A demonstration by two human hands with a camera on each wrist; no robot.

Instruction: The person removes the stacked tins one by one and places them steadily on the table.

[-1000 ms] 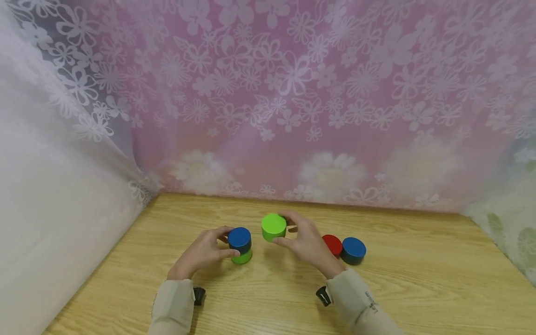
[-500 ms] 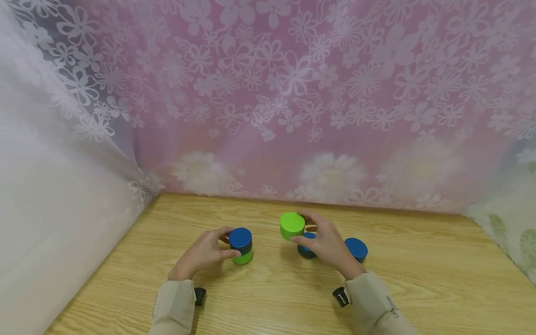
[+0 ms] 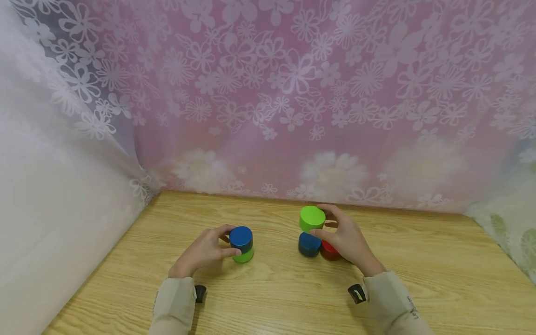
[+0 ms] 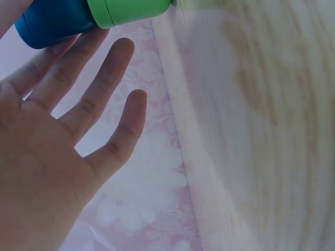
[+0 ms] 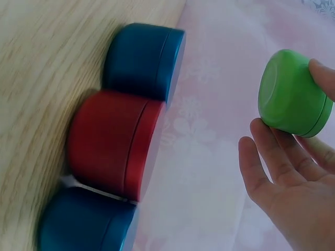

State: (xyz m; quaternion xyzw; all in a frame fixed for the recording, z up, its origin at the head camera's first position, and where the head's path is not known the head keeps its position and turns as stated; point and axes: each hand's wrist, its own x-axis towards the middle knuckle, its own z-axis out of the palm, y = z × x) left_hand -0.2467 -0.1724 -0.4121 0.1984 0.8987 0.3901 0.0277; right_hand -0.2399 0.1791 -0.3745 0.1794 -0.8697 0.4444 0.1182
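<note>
Above the table [image 3: 272, 293], green tin [image 3: 311, 218] in right hand [image 3: 346, 236]; blue tin [image 3: 241, 238] in left hand [image 3: 206, 250].

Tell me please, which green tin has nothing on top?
The green tin in the right hand; the other green tin sits under a blue tin.

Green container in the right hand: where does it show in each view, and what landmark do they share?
Head: right of centre, below mid-height, the green container is held in the right hand.
Left wrist: not in it; the stacked green container at the top edge is a different one.
Right wrist: right side, upper half, apart from the red container.
Shared landmark: the pink floral backdrop, visible in all three.
</note>
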